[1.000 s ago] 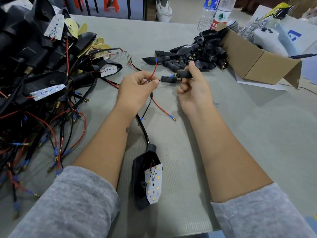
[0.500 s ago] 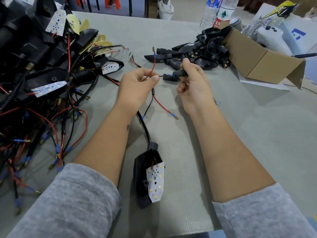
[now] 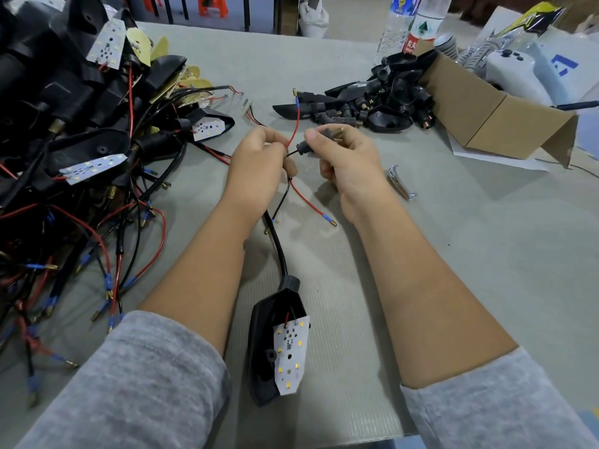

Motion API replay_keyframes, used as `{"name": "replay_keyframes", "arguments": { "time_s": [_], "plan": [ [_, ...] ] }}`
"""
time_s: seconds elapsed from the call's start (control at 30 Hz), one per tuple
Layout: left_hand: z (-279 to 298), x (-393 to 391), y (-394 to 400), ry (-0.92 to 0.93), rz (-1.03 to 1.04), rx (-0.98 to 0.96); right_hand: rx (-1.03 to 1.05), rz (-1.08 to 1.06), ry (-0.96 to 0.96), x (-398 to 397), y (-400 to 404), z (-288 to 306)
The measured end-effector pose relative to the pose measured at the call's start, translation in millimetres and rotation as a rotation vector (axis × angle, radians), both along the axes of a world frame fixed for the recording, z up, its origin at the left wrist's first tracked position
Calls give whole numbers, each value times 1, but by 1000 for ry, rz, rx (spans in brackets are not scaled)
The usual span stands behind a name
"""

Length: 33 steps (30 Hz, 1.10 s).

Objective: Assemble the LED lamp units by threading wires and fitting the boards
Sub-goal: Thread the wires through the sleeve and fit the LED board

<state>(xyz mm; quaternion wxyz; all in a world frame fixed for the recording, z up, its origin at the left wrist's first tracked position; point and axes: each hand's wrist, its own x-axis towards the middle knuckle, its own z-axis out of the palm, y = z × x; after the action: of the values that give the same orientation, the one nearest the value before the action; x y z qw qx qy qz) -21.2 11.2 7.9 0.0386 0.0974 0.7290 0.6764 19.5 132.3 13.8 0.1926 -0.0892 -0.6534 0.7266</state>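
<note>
My left hand (image 3: 257,166) pinches a red wire (image 3: 294,124) and a thin black wire just above the table's middle. The red wire rises to a blue sleeve and brass tip. My right hand (image 3: 348,157) grips a small black stem piece (image 3: 311,145) with a brass threaded end, and the black wire enters its left end. A black cable (image 3: 275,244) runs from my left hand down to a black lamp housing (image 3: 262,345) lying near the front edge, with a white LED board (image 3: 290,351) resting on it.
A big heap of wired black housings with LED boards (image 3: 81,140) fills the left side. A pile of loose black housings and stems (image 3: 372,102) spills from a cardboard box (image 3: 496,115) at the back right. A metal nail clipper (image 3: 400,186) lies right of my right hand. Water bottles (image 3: 411,24) stand behind.
The black stem piece has slid further along the black wire toward my left hand, and my right hand has turned so its thumb lies on top. The red wire's tip stands higher.
</note>
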Motion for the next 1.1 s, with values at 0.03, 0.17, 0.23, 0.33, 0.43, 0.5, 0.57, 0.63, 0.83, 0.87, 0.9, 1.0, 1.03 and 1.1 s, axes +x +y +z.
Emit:
{"name": "replay_keyframes", "arguments": {
  "time_s": [0.03, 0.17, 0.23, 0.33, 0.43, 0.5, 0.57, 0.63, 0.83, 0.87, 0.9, 1.0, 1.03, 1.1],
  "plan": [
    [0, 0, 0, -15, 1, 15, 1, 6, -1, 0, 0, 0],
    [-1, 3, 1, 22, -5, -15, 4, -4, -31, -1, 1, 0],
    [-3, 4, 1, 73, -1, -62, 5, -6, -37, -2, 1, 0],
    [-5, 3, 0, 118, 1, -105, -37, 2, -31, -2, 2, 2],
    [-6, 2, 0, 131, 4, -105, -203, 47, -12, -1, 0, 5],
    [-6, 2, 0, 122, 8, -89, -276, 67, -1, -1, 0, 6],
    [-6, 1, 1, 105, 8, -73, -267, 71, -3, -1, -1, 4],
    [-5, 0, 2, 88, -14, -55, -228, 64, -8, -1, -1, 3],
    [3, 1, 0, -19, 3, 97, -283, 52, -26, -2, -1, 6],
    [5, 0, -2, -60, 13, 169, -316, 40, -27, -2, -1, 6],
    [8, -1, -5, -102, 15, 261, -346, 27, -27, -2, 0, 6],
    [10, -3, -13, -185, -3, 538, -398, -13, -28, -3, 1, 6],
    [10, -4, -14, -195, -8, 609, -405, -24, -30, -3, 2, 6],
    [9, -4, -16, -186, -1, 678, -408, -38, -32, -3, 1, 5]
  ]
}}
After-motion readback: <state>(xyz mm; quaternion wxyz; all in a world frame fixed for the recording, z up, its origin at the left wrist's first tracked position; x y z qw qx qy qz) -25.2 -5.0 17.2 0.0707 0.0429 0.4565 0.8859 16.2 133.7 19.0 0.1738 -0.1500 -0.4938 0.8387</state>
